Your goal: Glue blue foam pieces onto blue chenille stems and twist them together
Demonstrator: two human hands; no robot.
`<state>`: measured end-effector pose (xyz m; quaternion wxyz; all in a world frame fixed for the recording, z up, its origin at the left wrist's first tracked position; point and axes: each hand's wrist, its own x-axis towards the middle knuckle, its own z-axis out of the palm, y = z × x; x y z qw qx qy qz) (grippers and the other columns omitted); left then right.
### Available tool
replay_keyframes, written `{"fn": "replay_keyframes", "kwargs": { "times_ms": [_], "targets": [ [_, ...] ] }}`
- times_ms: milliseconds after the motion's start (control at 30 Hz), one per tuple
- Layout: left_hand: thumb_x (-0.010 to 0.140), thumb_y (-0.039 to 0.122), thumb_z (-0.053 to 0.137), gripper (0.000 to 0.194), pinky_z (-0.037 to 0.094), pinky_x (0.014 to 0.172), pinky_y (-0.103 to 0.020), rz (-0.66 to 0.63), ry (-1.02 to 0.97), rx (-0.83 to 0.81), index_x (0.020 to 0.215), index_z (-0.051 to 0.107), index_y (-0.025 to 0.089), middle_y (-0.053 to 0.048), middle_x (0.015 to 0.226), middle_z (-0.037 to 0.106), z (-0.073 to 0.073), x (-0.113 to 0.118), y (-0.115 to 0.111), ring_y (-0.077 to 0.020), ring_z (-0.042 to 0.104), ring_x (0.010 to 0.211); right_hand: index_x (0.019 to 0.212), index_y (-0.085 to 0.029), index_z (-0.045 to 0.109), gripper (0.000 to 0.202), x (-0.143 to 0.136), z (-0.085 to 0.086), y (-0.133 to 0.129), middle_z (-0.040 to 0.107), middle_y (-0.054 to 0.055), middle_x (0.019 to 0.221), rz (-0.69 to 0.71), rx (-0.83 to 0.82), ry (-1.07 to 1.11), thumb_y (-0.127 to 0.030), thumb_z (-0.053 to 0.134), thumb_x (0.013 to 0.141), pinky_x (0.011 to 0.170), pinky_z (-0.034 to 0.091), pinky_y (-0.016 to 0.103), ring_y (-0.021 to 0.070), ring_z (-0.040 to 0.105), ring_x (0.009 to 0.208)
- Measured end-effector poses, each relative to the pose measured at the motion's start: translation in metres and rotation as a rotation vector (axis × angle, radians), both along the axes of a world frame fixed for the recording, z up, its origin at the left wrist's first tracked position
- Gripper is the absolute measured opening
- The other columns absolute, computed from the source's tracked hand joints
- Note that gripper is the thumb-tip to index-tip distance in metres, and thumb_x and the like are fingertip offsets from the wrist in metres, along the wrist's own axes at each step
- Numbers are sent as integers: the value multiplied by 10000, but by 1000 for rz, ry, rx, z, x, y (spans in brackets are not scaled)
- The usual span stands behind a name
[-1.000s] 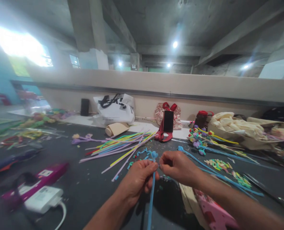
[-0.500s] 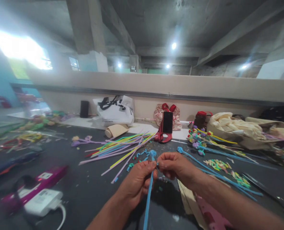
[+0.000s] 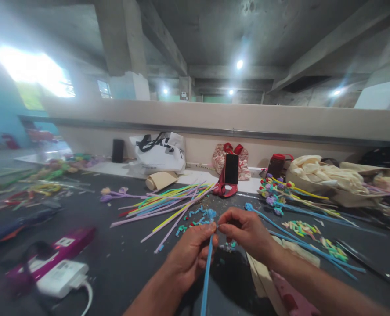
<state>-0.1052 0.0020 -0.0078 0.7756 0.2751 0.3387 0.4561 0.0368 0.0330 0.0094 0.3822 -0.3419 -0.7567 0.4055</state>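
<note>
My left hand [image 3: 195,250] pinches a blue pipe cleaner [image 3: 207,274] between thumb and fingers. Its stem runs down toward the lower edge of the view, and a curled blue tip [image 3: 211,213] sticks up above the fingers. Close beside it on the right, my right hand [image 3: 244,232] has thumb and forefinger pressed together near the stem; whatever lies in that pinch is too small to make out. Short cut blue pieces [image 3: 195,213] lie on the dark table just behind my hands.
Loose coloured pipe cleaners [image 3: 168,204] are fanned out behind on the left. To the right lie finished-looking colourful flower stems [image 3: 274,193], blue stems [image 3: 300,239], small cut bits [image 3: 302,229] and scissors [image 3: 362,261]. A purple power strip [image 3: 73,241] with a white charger [image 3: 62,277] occupies the front left. A phone [image 3: 231,169] stands upright behind.
The whole view has shifted slightly. Both hands keep nearly the same pose at the blue pipe cleaner, with the right fingertips a little farther from the left ones.
</note>
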Motion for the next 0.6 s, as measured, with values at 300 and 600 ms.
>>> {"fn": "replay_keyframes", "kwargs": {
  "times_ms": [300, 600],
  "targets": [
    [712, 212, 504, 135, 115, 258, -100, -10, 115, -41, 621, 519, 113, 61, 367, 437, -1, -1, -1, 16, 224, 240, 684, -151, 575, 76, 20, 9, 5, 530, -30, 591, -4, 245, -217, -163, 515, 729, 483, 368, 183, 77, 480, 502],
    [688, 251, 502, 137, 90, 246, -115, -128, 241, -11, 675, 544, 121, 57, 342, 467, -4, -1, 0, 6, 207, 211, 713, -163, 594, 60, 35, 15, 13, 557, 8, 727, 60, 380, -224, -189, 553, 746, 603, 389, 211, 111, 505, 670]
  ]
}}
